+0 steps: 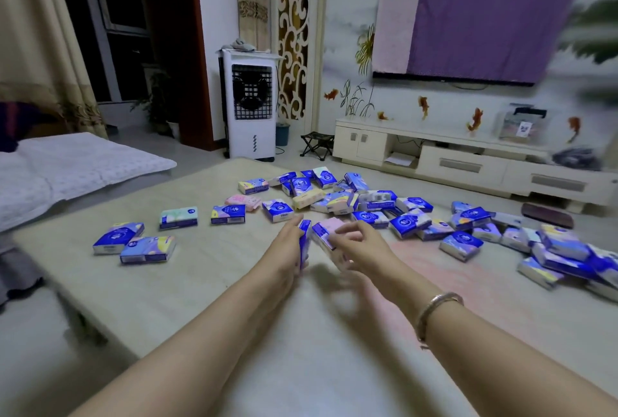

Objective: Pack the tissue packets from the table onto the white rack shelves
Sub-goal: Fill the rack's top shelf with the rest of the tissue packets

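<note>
Many small tissue packets, mostly blue and white with some pink and yellow, lie scattered over the beige table (207, 283). My left hand (284, 249) holds a blue packet (305, 239) upright on its edge. Just to its right, my right hand (359, 246) grips a pink packet (329, 232), tilted and slightly blurred. A dense pile of packets (368, 199) sits behind the hands, and a further heap (561, 252) spreads toward the right edge. Two packets (133, 242) lie apart at the left. No white rack is in view.
A white air cooler (250, 105) stands beyond the table. A cream TV cabinet (468, 156) runs along the right wall under a covered screen (478, 28). A white padded seat (67, 169) lies at the left. A small folding stool (317, 144) stands on the floor.
</note>
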Demonstrator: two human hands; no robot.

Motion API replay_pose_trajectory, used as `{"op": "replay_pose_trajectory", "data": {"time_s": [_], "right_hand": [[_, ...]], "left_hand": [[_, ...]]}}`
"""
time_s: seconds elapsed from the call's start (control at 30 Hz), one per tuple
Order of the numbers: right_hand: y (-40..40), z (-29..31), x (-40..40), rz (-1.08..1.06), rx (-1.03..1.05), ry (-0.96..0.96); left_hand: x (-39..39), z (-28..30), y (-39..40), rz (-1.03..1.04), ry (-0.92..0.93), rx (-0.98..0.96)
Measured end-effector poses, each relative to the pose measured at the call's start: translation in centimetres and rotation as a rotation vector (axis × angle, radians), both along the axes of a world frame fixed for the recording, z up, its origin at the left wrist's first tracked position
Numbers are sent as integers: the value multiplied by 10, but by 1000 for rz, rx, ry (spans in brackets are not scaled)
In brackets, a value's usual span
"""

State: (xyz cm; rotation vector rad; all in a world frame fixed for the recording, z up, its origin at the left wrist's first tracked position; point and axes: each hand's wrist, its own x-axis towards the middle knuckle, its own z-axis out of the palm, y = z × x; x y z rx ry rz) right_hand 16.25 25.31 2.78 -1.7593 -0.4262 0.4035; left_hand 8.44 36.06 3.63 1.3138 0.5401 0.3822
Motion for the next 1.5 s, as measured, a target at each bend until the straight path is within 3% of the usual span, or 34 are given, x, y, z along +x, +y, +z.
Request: {"op": "replay_pose_trajectory", "data": {"time_s": [0.1, 0.27, 0.47, 0.6, 0.77, 0.97, 1.07, 1.23, 1.37, 1.5], "right_hand": [[-31, 36, -17, -24, 132, 35], [-89, 114, -51, -43, 59, -286], [-155, 182, -101, 63, 34, -534], [-199, 199, -123, -200, -198, -882], [-260, 229, -145, -366, -173, -1019], [-342, 246, -157, -517, -141, -904], [-382, 243, -153, -596, -92, -785], [-443, 240, -148, -759, -12, -716], [-480, 236, -141, -807, -236, -706], [-483, 234, -140, -659, -486, -647]], "left_hand": [[-9, 32, -30, -114, -162, -154], [-27, 97, -82, -309, -371, -276], [-56, 165, -139, -427, -521, -242], [-76, 201, -186, -554, -570, -193], [-87, 228, -249, -641, -583, -96], [-76, 230, -316, -760, -487, 205], [-66, 226, -348, -710, -517, 352], [-51, 223, -384, -672, -544, 756], [-35, 224, -400, -729, -460, 926], [-19, 223, -412, -822, -294, 1053]]}}
